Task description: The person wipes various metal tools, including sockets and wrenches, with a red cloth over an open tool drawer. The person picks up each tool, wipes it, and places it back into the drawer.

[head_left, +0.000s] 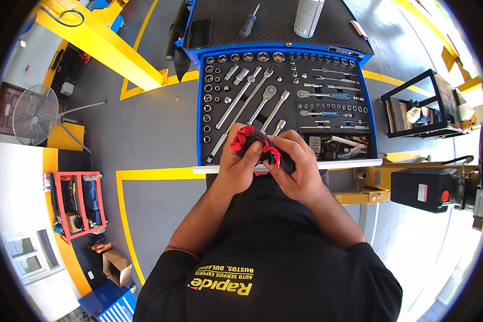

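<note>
Close to my body, over the front edge of the open tool drawer, I hold a bunched piece of red-and-black fabric. Its red edge is wavy, and its full shape is hidden in my grip. My left hand is closed round one side, thumb on top. From the other side, my right hand pinches the fabric with thumb and fingers. Beyond my hands, dark foam holds sockets, a large ratchet, a long combination wrench and blue-handled ratchets.
On the chest's black top lie a phone and a screwdriver, beside a standing can. Loose items fill the drawer's near right compartment. A black rack stands right; a fan and red cart stand left.
</note>
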`<state>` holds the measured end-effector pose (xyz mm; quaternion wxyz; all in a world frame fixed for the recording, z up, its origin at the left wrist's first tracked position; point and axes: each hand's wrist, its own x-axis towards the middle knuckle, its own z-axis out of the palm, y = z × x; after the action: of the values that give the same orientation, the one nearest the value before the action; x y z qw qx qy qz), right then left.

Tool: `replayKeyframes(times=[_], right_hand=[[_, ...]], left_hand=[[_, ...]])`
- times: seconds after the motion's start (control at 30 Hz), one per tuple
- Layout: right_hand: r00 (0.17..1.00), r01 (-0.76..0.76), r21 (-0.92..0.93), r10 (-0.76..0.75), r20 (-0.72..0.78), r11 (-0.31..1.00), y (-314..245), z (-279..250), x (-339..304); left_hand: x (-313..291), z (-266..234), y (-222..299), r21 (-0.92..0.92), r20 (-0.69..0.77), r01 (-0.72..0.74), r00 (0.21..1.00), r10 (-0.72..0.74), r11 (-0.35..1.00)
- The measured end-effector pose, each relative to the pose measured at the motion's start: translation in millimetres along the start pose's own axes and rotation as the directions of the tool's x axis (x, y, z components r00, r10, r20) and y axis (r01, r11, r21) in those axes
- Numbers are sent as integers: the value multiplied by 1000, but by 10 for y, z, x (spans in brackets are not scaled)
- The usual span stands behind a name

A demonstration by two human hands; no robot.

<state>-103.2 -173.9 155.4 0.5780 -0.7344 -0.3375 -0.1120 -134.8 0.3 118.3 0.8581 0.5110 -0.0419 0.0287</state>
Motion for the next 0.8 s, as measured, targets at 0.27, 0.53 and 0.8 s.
replayKeyframes(times=[0.27, 0.53, 0.8], right_hand=[[745, -628, 516, 642, 182, 582, 94, 74, -172], [948, -191, -34, 194, 252, 981, 373, 300, -47], [883, -462, 485, 437, 171, 743, 404, 697, -42]], left_hand=[[45, 11, 360, 731, 217, -347, 935, 281, 588], [-180, -174, 326, 537, -111, -265, 919, 378, 801], [-219, -276, 544, 638, -84, -294, 892, 444, 712]])
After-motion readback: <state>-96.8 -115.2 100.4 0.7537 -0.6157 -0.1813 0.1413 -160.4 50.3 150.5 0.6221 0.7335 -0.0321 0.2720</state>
